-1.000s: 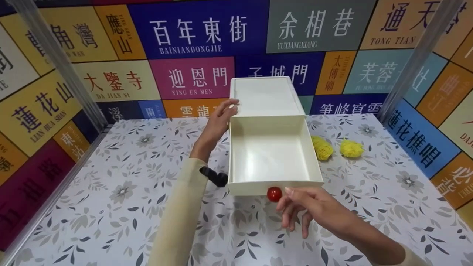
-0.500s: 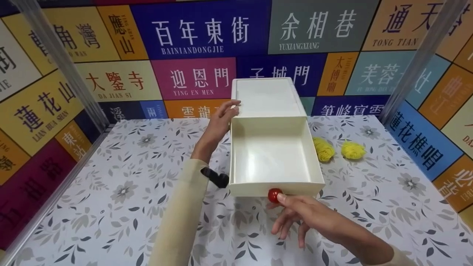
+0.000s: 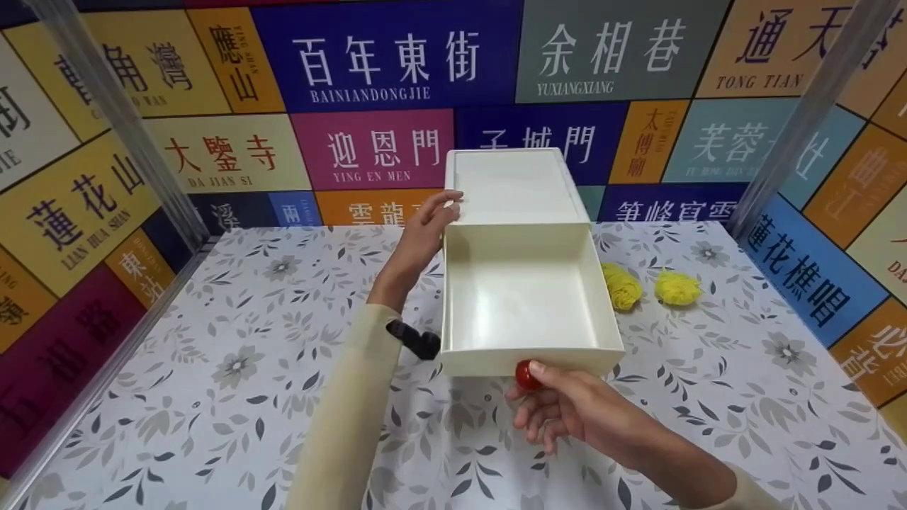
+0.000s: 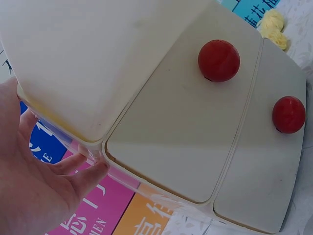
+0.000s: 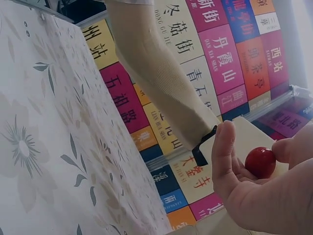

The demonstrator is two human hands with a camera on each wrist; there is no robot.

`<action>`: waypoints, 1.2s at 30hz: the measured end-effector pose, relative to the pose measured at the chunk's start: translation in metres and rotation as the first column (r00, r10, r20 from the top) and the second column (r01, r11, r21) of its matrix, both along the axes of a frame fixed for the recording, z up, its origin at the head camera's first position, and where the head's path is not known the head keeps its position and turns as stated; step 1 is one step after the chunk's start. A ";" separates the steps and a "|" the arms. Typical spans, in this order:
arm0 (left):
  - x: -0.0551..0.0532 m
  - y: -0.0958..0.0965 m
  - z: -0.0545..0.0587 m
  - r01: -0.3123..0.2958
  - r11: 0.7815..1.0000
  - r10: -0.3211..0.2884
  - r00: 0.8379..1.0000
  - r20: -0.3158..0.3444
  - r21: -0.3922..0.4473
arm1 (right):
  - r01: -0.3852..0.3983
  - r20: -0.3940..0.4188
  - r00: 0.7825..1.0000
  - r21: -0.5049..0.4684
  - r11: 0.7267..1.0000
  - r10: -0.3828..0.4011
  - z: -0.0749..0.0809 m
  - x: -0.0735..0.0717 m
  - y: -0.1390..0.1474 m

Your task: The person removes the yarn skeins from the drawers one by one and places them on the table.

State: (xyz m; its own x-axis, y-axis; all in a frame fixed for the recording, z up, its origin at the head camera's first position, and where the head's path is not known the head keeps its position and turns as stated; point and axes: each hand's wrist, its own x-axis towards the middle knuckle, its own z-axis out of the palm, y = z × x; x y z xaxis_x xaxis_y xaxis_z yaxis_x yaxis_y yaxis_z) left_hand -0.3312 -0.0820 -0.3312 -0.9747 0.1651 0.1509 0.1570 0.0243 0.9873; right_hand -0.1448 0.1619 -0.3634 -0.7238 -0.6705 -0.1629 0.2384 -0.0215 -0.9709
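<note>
A white drawer cabinet stands at the middle back in the head view, its top drawer pulled out and bare inside. My right hand is at that drawer's round red knob, thumb on top and fingers curled beneath. The right wrist view shows the thumb against the same knob. Fingers of my left hand touch the cabinet's upper left edge. Seen by the left wrist camera, two lower drawer fronts stay closed, with a middle knob and a bottom knob; my left hand lies along the side.
Two yellow crumpled balls lie on the table right of the cabinet, one partly hidden by the drawer. A floral cloth covers the table. Sign-printed panels rise behind and at both sides, with clear corner posts.
My right hand has moved left onto the red knob; its thumb was beside it and now presses on it, with the fingers more curled. The left hand and drawer stay put.
</note>
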 end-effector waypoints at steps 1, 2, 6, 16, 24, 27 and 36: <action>0.000 0.000 0.000 -0.002 1.000 0.002 1.000 0.001 -0.003 | 0.004 -0.008 1.000 0.005 1.000 -0.004 0.000 0.000 0.000; 0.000 0.000 0.000 -0.002 1.000 0.002 1.000 0.002 -0.004 | 0.008 -0.012 1.000 0.011 1.000 -0.008 0.000 0.000 0.000; -0.001 0.001 0.000 -0.008 1.000 0.008 1.000 -0.005 -0.003 | 0.025 -0.025 0.999 0.019 1.000 -0.024 0.000 -0.002 -0.001; -0.001 0.002 -0.001 -0.015 1.000 0.015 1.000 -0.016 -0.006 | 0.067 -0.071 0.995 0.021 0.998 -0.065 -0.001 -0.008 0.000; -0.002 0.003 0.000 -0.019 1.000 0.019 1.000 -0.024 -0.003 | 0.090 -0.081 0.993 -0.018 0.996 -0.091 0.002 -0.014 -0.003; -0.002 0.002 0.000 -0.014 1.000 0.014 1.000 -0.022 -0.005 | 0.102 -0.076 0.992 -0.026 0.994 -0.104 0.002 -0.018 -0.005; -0.001 0.002 0.001 -0.015 1.000 0.015 1.000 -0.024 -0.018 | 0.156 -0.096 0.982 -0.039 0.987 -0.159 0.002 -0.028 -0.008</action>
State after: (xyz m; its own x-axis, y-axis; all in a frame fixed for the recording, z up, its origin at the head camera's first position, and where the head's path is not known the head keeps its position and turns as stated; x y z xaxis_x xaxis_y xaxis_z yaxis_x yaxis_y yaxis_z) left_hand -0.3320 -0.0799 -0.3307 -0.9732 0.1534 0.1714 0.1801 0.0447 0.9826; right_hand -0.1726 0.1541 -0.3617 -0.8325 -0.5501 -0.0658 0.1325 -0.0823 -0.9878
